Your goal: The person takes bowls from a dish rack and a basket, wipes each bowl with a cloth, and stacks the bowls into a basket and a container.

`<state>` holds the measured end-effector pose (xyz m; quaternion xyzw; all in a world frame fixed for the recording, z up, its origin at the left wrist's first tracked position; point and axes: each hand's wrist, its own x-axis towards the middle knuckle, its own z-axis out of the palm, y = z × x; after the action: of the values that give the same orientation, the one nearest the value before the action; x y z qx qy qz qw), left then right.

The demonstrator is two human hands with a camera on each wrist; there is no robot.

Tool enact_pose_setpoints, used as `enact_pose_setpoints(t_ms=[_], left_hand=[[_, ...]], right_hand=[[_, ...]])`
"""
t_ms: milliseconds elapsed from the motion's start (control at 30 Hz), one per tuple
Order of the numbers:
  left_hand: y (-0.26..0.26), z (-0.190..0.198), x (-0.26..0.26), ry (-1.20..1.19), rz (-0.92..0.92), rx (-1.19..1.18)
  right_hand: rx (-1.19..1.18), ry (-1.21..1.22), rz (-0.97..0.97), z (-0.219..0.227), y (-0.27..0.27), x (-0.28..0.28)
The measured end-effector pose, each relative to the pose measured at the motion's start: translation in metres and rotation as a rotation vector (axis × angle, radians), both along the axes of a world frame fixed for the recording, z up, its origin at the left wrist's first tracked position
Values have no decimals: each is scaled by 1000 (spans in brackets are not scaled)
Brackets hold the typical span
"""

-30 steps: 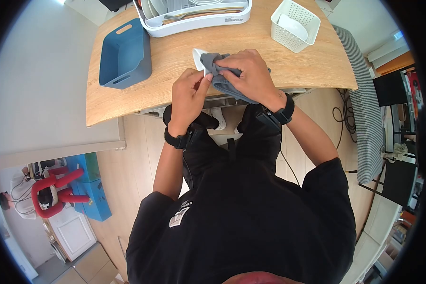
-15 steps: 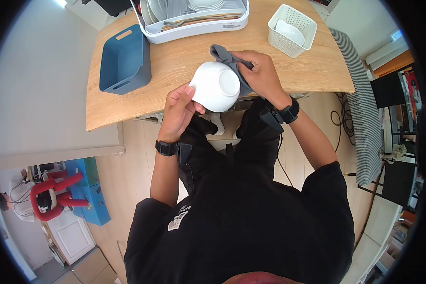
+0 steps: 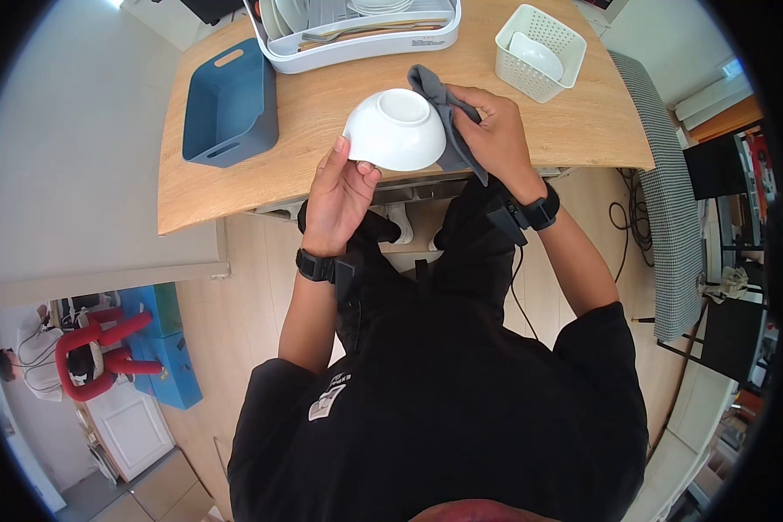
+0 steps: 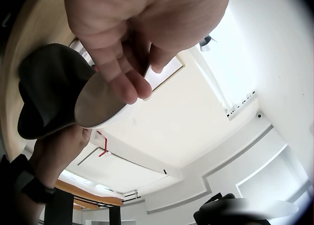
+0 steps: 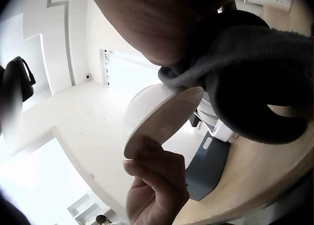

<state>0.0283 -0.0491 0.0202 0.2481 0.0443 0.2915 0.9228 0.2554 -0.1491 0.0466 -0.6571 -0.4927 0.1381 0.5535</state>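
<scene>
A white bowl (image 3: 396,135) is held bottom-up above the front edge of the table, its foot ring facing the head camera. My left hand (image 3: 341,193) pinches its rim at the left, thumb outside and fingers underneath, as the left wrist view also shows on the bowl (image 4: 105,100). My right hand (image 3: 496,137) grips a dark grey cloth (image 3: 448,109) against the bowl's right side. In the right wrist view the cloth (image 5: 255,73) hangs in folds beside the bowl's rim.
A white dish rack (image 3: 365,52) with plates, bowls and cutlery stands at the back of the wooden table (image 3: 322,113). A blue bin (image 3: 230,104) is at the left. A white perforated basket (image 3: 539,52) holding a white bowl (image 3: 535,55) stands at the right.
The bowl has gone from edge-on and mostly covered by cloth to bottom-up in full view, then tilted and moved slightly away. My right hand has drawn back rightward with the cloth.
</scene>
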Motion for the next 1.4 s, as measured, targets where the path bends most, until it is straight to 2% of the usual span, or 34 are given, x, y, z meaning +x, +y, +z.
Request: enact_pose_setpoints(t_ms=[67,167,300,367,400,467,500,567,600,667,700,767,800,833,867,900,967,1200,1333,1400], left_hand=[[-6,8,5,80,125,-62],[-7,5,10,131,199,-55],[-18,12,20,240,294,52],[-20,11,23,504,319,327],[-22,12,23,504,320,327],[-24,14,23,698,378,663],[-25,16,21,700,376,663],[-24,21,13,845,310,1182],[-22,23,9,846,308,1180],[-18,29,3,819,19,1303],[-19,34,1,817,18,1303],[-23,42,-5,711,-128,997],[-20,39,-8,710,-129,997],[-17,34,-11,628,-114,874],[-14,30,-14,546,-99,749],[-13,27,-15,546,-99,748],[-12,24,-15,424,-6,603],[-14,8,-6,411,143,462],[-18,9,0,490,207,472],[-17,7,1,581,224,585]], right_hand=[[-2,-7,-4,0,-1,0],[3,9,16,2,-3,-5],[79,-180,34,1,-2,-13],[77,-272,58,1,-2,-17],[111,-346,88,3,-3,-20],[145,-418,117,4,-3,-20],[148,-420,126,5,-4,-20],[149,-419,137,7,-5,-19],[121,-441,153,10,-5,-17],[92,-464,168,10,-5,-13],[41,-390,174,9,-4,-10],[-8,-317,179,4,-3,-4],[-31,-115,188,0,-2,-1],[-54,88,196,-1,-3,-1],[-86,92,190,4,-5,0],[-87,92,190,3,-5,0],[-108,207,182,2,-6,2],[-62,201,125,-8,-6,-1],[-109,61,112,-3,-12,-12],[-76,-10,138,-7,-11,-16]])
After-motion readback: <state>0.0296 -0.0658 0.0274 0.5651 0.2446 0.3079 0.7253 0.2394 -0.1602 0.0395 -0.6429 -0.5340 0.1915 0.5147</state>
